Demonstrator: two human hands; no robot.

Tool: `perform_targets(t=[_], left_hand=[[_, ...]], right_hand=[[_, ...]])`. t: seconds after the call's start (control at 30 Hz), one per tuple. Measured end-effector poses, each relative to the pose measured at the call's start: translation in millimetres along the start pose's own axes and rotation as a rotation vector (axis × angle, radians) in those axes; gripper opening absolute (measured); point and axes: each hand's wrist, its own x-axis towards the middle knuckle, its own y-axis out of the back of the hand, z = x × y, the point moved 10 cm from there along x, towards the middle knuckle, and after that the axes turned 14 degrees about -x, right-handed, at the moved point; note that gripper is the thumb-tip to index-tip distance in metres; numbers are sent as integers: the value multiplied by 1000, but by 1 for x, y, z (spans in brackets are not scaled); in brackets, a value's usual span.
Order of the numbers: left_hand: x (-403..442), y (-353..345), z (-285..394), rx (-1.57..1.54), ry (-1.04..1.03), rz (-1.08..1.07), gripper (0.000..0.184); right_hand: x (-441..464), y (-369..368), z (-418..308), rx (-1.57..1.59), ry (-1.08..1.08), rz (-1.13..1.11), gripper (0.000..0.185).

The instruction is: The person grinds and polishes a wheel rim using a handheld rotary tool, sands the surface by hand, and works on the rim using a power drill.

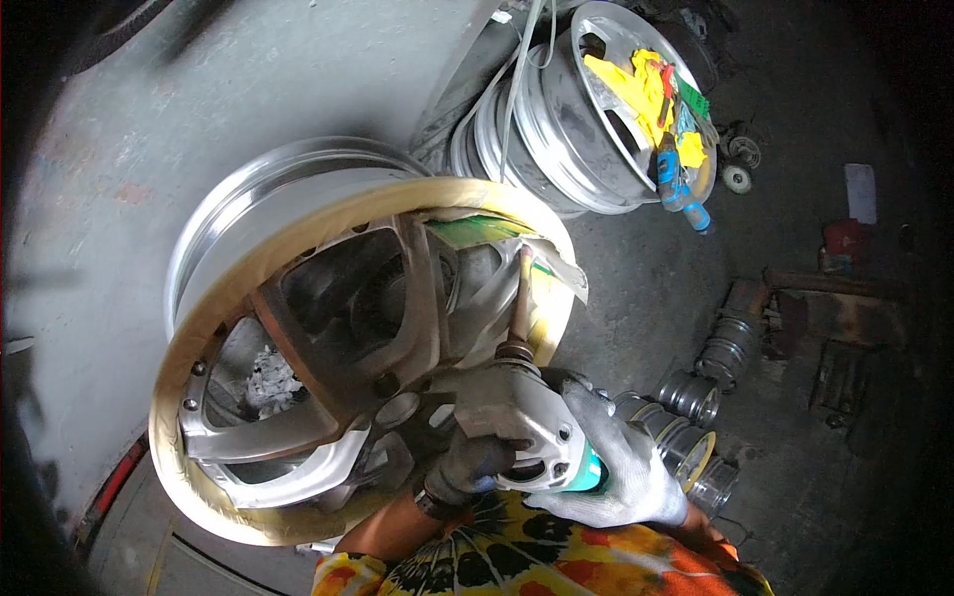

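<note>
A large alloy wheel with a band of yellowish tape round its rim fills the middle, tilted towards me. My right hand, in a pale grey glove, is wrapped round the teal-and-grey body of a power grinder. Darker and dirtier is the glove on my left hand, whose fingers are closed against the near side of the grinder's head. From that head a slender brownish attachment extends to a spoke near the rim. Green-and-yellow masking lies beside its tip.
Behind it rests another bare wheel. Stacked wheels at the upper right carry yellow cloth and a blue-labelled bottle. More rims stand on the floor to the right. A crumpled whitish wad shows through the spokes.
</note>
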Motion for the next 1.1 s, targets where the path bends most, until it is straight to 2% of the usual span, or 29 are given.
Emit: perform_targets(t=[0.03,0.2,0.27,0.47,0.6,0.63,0.67,0.73,0.77,0.83,0.97,1.03,1.1], left_hand=[[-4,-1,3,43,-36,-6,54],[-2,-15,44,-808,-3,-1,53],[0,-21,54,-1007,12,-60,53],[1,-21,25,-1156,85,-45,52],[-1,-23,-15,-1198,202,94,52],[0,-9,17,-313,-135,93,50],[2,-12,29,-313,-135,93,50],[3,-22,57,42,-184,61,50],[1,-25,59,41,-184,62,50],[0,-24,49,-277,-95,117,51],[-9,-21,57,-372,15,152,55],[-7,-52,99,-1295,36,-94,60],[-3,-45,90,-1257,-5,-141,59]], right_hand=[[1,2,-1,-1,0,-2,94],[9,0,-3,-22,2,-42,93],[11,0,-4,-26,5,-46,93],[7,1,0,0,4,-38,93],[-1,5,-2,-58,-4,-49,94],[-3,6,-3,-47,36,-24,95],[-5,4,-3,-47,36,-24,95],[-9,5,-4,-44,40,8,96],[-10,4,-4,-44,40,7,96],[-11,1,-2,-17,29,-11,97],[-6,1,-3,-4,28,31,97],[-2,1,-2,-31,12,6,95],[4,4,-4,-26,23,15,95]])
